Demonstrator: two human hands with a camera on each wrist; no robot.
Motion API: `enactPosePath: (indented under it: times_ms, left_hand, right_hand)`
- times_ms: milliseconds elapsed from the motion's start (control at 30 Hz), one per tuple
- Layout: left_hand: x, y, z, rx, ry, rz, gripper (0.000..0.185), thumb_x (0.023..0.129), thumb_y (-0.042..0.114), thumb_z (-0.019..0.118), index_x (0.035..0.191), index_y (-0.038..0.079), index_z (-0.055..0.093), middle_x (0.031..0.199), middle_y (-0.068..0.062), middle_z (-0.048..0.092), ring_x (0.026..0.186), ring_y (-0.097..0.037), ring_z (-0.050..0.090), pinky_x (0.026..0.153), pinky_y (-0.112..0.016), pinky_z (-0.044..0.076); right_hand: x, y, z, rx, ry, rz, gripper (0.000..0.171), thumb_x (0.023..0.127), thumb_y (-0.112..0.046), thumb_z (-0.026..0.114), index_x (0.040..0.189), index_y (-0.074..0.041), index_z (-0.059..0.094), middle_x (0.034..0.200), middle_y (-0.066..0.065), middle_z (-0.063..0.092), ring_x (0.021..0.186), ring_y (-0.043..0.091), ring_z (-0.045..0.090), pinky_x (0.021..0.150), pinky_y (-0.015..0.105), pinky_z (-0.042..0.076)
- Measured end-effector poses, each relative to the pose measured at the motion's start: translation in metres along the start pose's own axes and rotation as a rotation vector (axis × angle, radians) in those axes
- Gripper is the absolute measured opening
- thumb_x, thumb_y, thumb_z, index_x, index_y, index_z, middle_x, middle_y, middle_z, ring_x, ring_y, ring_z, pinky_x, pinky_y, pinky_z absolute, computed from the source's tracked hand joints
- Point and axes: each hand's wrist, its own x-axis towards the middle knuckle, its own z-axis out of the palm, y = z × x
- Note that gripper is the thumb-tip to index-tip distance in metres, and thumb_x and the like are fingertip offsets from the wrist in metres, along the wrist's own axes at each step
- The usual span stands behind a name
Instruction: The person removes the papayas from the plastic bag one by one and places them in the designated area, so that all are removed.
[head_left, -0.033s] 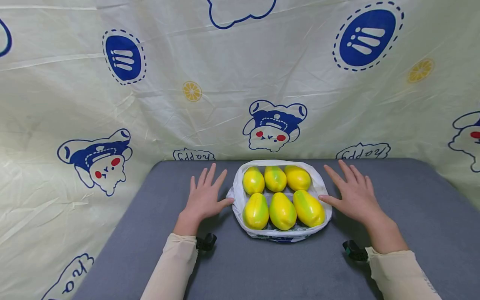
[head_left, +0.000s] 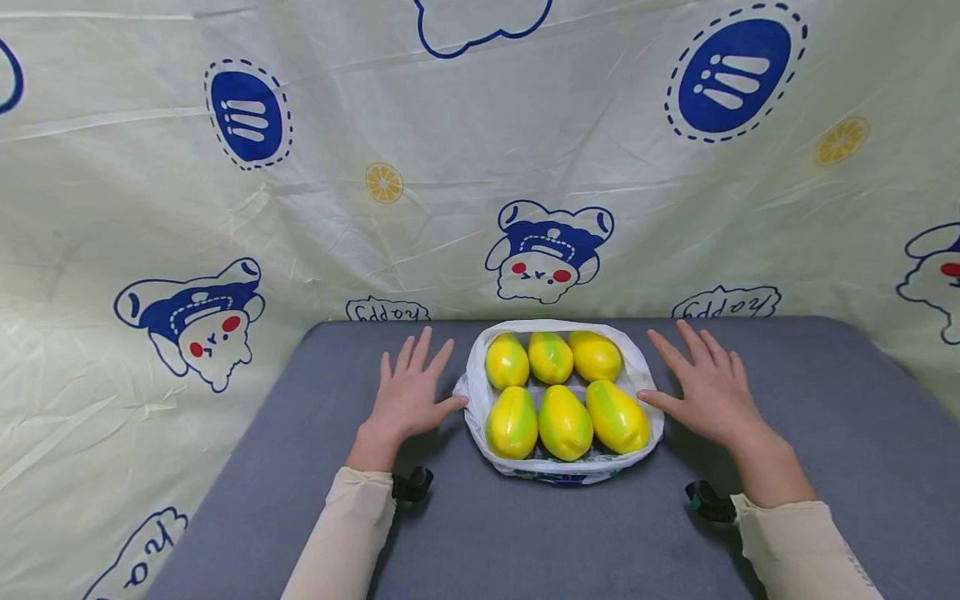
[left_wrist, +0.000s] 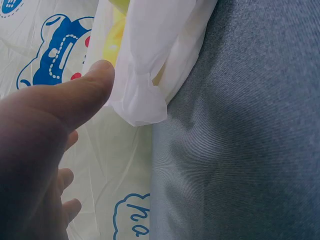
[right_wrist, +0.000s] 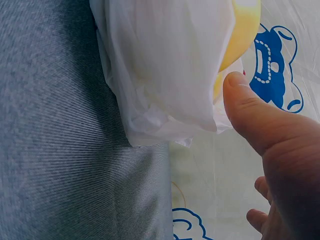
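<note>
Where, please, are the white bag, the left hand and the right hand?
white bag (head_left: 480,367): head view, left rim.
left hand (head_left: 408,398): head view, back of hand.
right hand (head_left: 712,393): head view, back of hand.

Nothing has changed between the earlier picture and now. Your left hand (head_left: 408,398) and right hand (head_left: 708,392) lie flat exactly where they were, and the white bag (head_left: 480,375) of fruit has not shifted.
</note>
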Motion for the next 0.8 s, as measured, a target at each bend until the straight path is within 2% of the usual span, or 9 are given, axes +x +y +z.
enactPosePath:
  times_ms: [267, 367, 467, 567, 633, 800]
  left_hand:
    - [0.000, 0.002, -0.001, -0.012, -0.003, -0.009, 0.087, 0.090, 0.059, 0.061, 0.160, 0.029, 0.020, 0.170, -0.005, -0.001, 0.157, -0.035, 0.002, 0.121, -0.066, 0.001]
    - [0.000, 0.002, -0.001, -0.040, 0.025, -0.011, 0.084, 0.091, 0.057, 0.061, 0.160, 0.027, 0.024, 0.170, -0.007, 0.002, 0.157, -0.035, 0.005, 0.122, -0.065, 0.004]
    - [0.002, 0.002, -0.001, -0.095, 0.060, -0.018, 0.079, 0.093, 0.053, 0.062, 0.159, 0.025, 0.028, 0.170, -0.009, 0.006, 0.156, -0.035, 0.009, 0.122, -0.065, 0.008]
    - [0.003, 0.004, 0.000, -0.192, 0.092, -0.030, 0.075, 0.094, 0.049, 0.062, 0.157, 0.022, 0.032, 0.169, -0.010, 0.015, 0.155, -0.035, 0.017, 0.122, -0.064, 0.012]
    - [0.004, 0.006, 0.001, -0.290, 0.108, -0.041, 0.072, 0.095, 0.046, 0.062, 0.156, 0.022, 0.035, 0.167, -0.010, 0.021, 0.153, -0.035, 0.023, 0.121, -0.062, 0.017]
    - [0.006, 0.016, 0.003, -0.640, 0.128, -0.080, 0.059, 0.097, 0.036, 0.062, 0.151, 0.020, 0.043, 0.159, -0.009, 0.037, 0.146, -0.034, 0.038, 0.115, -0.057, 0.035]
  right_hand:
    - [0.000, 0.002, -0.001, 0.007, -0.016, 0.000, 0.099, 0.084, -0.057, 0.070, 0.161, -0.023, 0.018, 0.166, 0.025, 0.001, 0.145, 0.057, 0.006, 0.109, 0.079, 0.004]
    - [0.000, 0.001, -0.003, 0.011, -0.012, 0.002, 0.097, 0.084, -0.054, 0.071, 0.160, -0.022, 0.021, 0.166, 0.025, 0.004, 0.145, 0.057, 0.008, 0.109, 0.079, 0.005]
    - [-0.001, 0.000, -0.005, 0.035, -0.010, 0.003, 0.095, 0.085, -0.052, 0.072, 0.160, -0.022, 0.021, 0.166, 0.025, 0.004, 0.143, 0.058, 0.011, 0.107, 0.080, 0.012]
    - [-0.002, -0.004, -0.008, 0.090, -0.007, -0.004, 0.089, 0.088, -0.047, 0.071, 0.159, -0.020, 0.024, 0.166, 0.024, 0.006, 0.142, 0.058, 0.016, 0.103, 0.081, 0.022]
    - [-0.003, -0.008, -0.010, 0.143, 0.000, -0.020, 0.082, 0.091, -0.043, 0.070, 0.158, -0.019, 0.029, 0.165, 0.023, 0.010, 0.141, 0.057, 0.020, 0.101, 0.081, 0.026]
    - [-0.005, -0.022, -0.019, 0.218, 0.040, -0.086, 0.059, 0.095, -0.036, 0.066, 0.146, -0.012, 0.048, 0.154, 0.021, 0.038, 0.136, 0.047, 0.038, 0.104, 0.072, 0.035]
